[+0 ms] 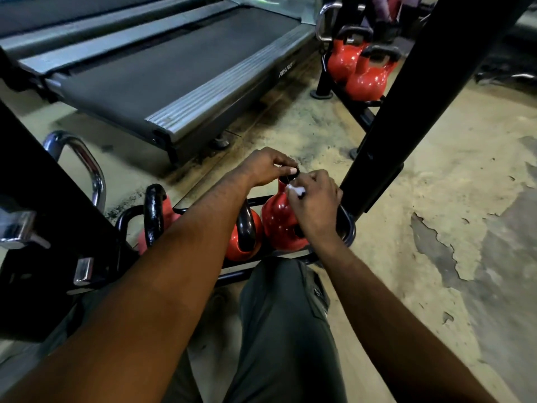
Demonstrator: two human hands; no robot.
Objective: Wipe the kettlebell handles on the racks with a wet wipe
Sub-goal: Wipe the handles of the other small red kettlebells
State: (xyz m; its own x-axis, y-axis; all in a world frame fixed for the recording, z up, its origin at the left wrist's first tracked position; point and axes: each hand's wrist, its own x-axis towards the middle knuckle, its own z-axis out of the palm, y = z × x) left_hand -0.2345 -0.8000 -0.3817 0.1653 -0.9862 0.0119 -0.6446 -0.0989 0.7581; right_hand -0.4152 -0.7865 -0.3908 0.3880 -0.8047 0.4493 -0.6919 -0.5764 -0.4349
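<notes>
Two hands meet at the near rack in my feed, out past a knee in grey-green trousers (279,315). Three red weights sit on the low black rack (348,228). They are the left kettlebell (154,213), the middle kettlebell (236,251), half hidden by a forearm, and the right kettlebell (276,219), the one being worked.

I judge it heavy, rigid metal under a glossy coat, so it should stay put under a rub and need no lifting. The place to take hold is its black handle (287,177), which looks slick. The wet wipe (294,189) is the opposite: limp, light, bunched small and easy to drop or tear.

The left hand (266,167) has thumb and fingertips curled into a pinch on top of the handle, which I take as steadying it. The right hand (316,199) is closed round the wipe. A white tuft pokes out by the thumb and is pressed to the handle's side, just under the left fingertips.

Beyond them stands a black upright post (406,97), then a treadmill (174,71). Farthest off is a second rack with more red kettlebells (364,77), whose handles also belong to the job.
</notes>
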